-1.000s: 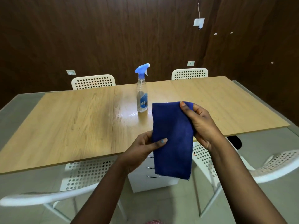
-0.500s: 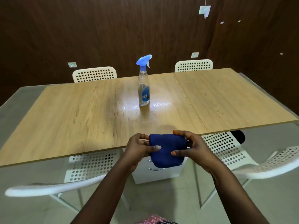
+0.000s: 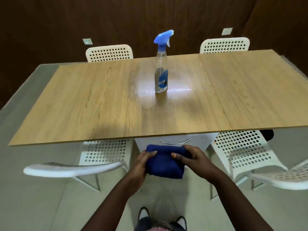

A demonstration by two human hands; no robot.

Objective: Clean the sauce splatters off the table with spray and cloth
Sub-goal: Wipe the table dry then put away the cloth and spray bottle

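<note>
A dark blue cloth (image 3: 165, 165), folded into a small pad, is held in front of me below the table's near edge. My left hand (image 3: 141, 165) grips its left side with the thumb on top. My right hand (image 3: 193, 160) grips its right side the same way. A clear spray bottle (image 3: 161, 75) with a blue trigger head stands upright in the middle of the wooden table (image 3: 93, 104), well beyond both hands. A shiny wet-looking patch surrounds the bottle's base. I see no distinct sauce marks on the wood.
Two white perforated chairs (image 3: 103, 157) (image 3: 241, 155) are tucked under the near edge, left and right of me. Two more chairs (image 3: 109, 53) (image 3: 225, 45) stand at the far side. A white drawer unit (image 3: 175, 141) sits under the table. Dark wood-panelled walls surround the room.
The cloth hung open a second ago; both hands folded it into a small pad and lowered it below the table edge. My view has tilted down and my feet now show.
</note>
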